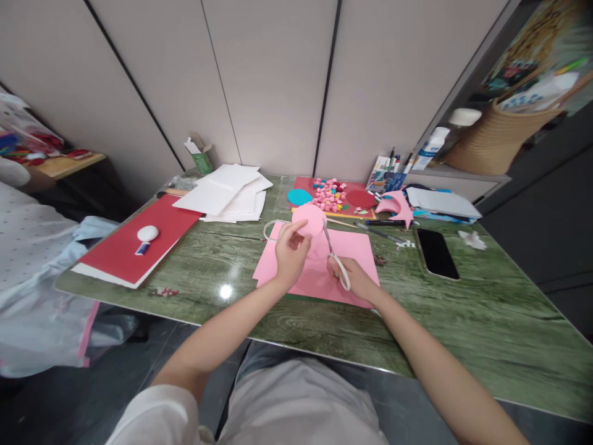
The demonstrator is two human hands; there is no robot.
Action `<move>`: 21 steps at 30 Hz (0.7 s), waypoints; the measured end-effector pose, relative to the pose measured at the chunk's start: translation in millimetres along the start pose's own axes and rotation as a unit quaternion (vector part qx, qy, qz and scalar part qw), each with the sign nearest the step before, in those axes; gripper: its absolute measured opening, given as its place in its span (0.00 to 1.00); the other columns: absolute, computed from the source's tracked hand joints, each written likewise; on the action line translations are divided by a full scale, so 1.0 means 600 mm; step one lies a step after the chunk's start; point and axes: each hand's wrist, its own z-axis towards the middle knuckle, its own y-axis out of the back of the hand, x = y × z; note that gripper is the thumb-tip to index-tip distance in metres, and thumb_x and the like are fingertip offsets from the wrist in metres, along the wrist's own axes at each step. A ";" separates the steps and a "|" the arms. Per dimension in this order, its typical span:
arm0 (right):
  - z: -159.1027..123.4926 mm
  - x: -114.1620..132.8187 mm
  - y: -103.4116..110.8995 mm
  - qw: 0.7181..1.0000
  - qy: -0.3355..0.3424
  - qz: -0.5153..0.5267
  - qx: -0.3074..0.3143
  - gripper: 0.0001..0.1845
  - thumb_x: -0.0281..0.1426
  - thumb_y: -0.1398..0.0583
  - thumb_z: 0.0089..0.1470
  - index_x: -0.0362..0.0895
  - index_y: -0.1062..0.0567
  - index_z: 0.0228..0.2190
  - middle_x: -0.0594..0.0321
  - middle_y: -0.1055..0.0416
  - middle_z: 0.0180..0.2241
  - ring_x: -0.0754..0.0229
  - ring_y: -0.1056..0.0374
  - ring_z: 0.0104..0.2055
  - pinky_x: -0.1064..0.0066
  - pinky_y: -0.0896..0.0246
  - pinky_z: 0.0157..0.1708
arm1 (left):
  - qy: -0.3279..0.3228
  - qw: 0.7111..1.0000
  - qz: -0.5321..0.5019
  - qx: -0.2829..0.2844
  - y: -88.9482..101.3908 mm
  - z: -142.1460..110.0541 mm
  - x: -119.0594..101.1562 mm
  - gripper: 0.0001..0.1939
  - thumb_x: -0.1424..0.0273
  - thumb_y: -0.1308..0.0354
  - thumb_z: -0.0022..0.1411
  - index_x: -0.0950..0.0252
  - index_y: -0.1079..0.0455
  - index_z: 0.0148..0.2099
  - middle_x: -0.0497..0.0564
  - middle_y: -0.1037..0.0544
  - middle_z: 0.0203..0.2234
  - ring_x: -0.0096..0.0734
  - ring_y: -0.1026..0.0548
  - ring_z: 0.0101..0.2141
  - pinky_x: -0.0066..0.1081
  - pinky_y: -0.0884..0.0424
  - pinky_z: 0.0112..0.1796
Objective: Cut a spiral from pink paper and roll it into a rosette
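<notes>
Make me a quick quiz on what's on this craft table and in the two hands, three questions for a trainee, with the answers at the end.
1. True or false: the right hand holds the scissors above the pink sheets.
2. Multiple choice: where does the phone lie?
A. To the left of the pink sheets
B. On top of the pink sheets
C. To the right of the pink sheets
3. Fill in the blank: the left hand holds a paper disc whose colour is ____.

Key: 1. True; 2. C; 3. Pink
</notes>
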 end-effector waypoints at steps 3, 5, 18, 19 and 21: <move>0.000 -0.002 0.000 1.000 0.006 0.008 -0.006 0.22 0.45 0.54 0.54 0.42 0.38 0.19 0.66 0.40 0.18 0.65 0.45 0.22 0.73 0.49 0.25 | -0.002 1.000 0.005 0.017 0.000 -0.001 -0.004 0.14 0.67 0.44 0.53 0.62 0.32 0.44 0.52 0.32 0.35 0.26 0.34 0.32 0.27 0.35 0.32; 0.000 -0.004 -0.001 1.000 0.004 0.009 -0.011 0.22 0.45 0.54 0.54 0.42 0.38 0.19 0.66 0.40 0.19 0.65 0.44 0.23 0.73 0.49 0.25 | -0.003 1.000 0.007 0.026 0.001 -0.002 -0.006 0.14 0.68 0.44 0.53 0.62 0.32 0.44 0.52 0.32 0.34 0.25 0.34 0.31 0.27 0.35 0.32; 0.001 0.001 -0.003 1.000 0.002 -0.008 -0.018 0.21 0.43 0.53 0.54 0.42 0.38 0.18 0.66 0.41 0.18 0.65 0.44 0.22 0.73 0.49 0.25 | 0.002 1.000 -0.006 0.026 0.003 -0.001 -0.002 0.15 0.71 0.45 0.53 0.62 0.33 0.45 0.53 0.33 0.37 0.28 0.34 0.36 0.27 0.35 0.34; 0.001 0.002 -0.002 1.000 0.004 -0.009 -0.016 0.21 0.43 0.53 0.54 0.42 0.38 0.18 0.67 0.41 0.18 0.65 0.44 0.22 0.73 0.49 0.25 | 0.003 1.000 -0.009 0.026 0.003 -0.001 -0.002 0.15 0.72 0.46 0.53 0.62 0.33 0.45 0.53 0.33 0.38 0.28 0.34 0.37 0.27 0.35 0.35; 0.000 0.003 -0.002 1.000 0.005 -0.010 -0.012 0.21 0.43 0.53 0.55 0.42 0.39 0.18 0.67 0.41 0.18 0.65 0.45 0.22 0.73 0.49 0.25 | 0.004 1.000 -0.015 0.023 0.002 -0.001 -0.001 0.15 0.73 0.46 0.53 0.63 0.33 0.45 0.53 0.33 0.38 0.28 0.34 0.38 0.26 0.35 0.35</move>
